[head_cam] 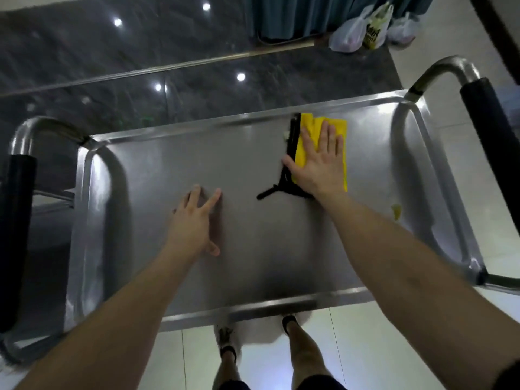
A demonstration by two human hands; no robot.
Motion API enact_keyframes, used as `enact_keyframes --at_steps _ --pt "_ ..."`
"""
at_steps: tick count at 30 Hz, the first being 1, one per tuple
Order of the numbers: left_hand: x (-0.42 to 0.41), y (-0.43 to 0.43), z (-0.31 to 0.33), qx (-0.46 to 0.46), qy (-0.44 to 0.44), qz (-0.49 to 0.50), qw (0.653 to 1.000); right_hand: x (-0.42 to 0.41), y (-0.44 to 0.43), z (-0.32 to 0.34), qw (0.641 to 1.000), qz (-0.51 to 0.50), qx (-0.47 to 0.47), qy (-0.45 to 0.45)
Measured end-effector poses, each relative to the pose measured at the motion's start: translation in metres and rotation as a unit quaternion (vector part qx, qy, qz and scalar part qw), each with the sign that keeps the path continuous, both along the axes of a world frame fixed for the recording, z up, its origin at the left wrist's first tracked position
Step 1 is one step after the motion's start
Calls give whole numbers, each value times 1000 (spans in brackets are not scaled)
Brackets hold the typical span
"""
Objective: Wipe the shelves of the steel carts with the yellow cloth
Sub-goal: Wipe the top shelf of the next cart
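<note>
The top shelf of a steel cart (157,170) fills the middle of the head view. A yellow cloth (308,130) with a black edge lies flat on its far right part. My right hand (318,161) presses palm-down on the cloth with fingers spread. My left hand (194,220) rests flat on the bare steel to the left of it, fingers apart, holding nothing.
Black-padded handles rise at the cart's left end (15,220) and right end (489,122). A small yellow scrap (396,211) lies near the shelf's right rim. Plastic bags (363,30) sit on the floor beyond, by a teal curtain (309,12). My feet (228,339) stand under the near edge.
</note>
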State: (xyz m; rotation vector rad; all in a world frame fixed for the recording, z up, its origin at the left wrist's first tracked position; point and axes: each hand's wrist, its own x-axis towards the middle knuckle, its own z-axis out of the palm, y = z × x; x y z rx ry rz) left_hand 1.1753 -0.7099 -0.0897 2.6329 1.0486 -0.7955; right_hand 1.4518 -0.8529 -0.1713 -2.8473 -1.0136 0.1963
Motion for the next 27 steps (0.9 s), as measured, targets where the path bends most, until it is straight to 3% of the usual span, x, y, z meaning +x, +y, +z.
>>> enact_keyframes --at_steps 3,8,13,15,19,23,25,27 --pt "4 1 -1 -2 3 13 1000 -16 62 -1 996 -85 5 6" --pt "5 4 1 2 6 19 1000 -72 122 -4 986 166 21 -7" --pt "6 12 5 -16 11 23 1000 -45 114 1 970 240 24 12" --pt "6 12 7 -22 0 27 999 -19 92 3 977 209 27 7" --pt "6 12 7 -7 -22 16 1000 52 16 6 1000 20 12 5" --pt "3 10 4 0 -33 18 999 73 -9 7 989 -147 -17 20" --pt "2 11 5 -7 -35 17 999 40 10 6 987 -160 -18 12" --pt "1 12 7 -17 -35 22 999 -11 26 5 996 -85 -14 1"
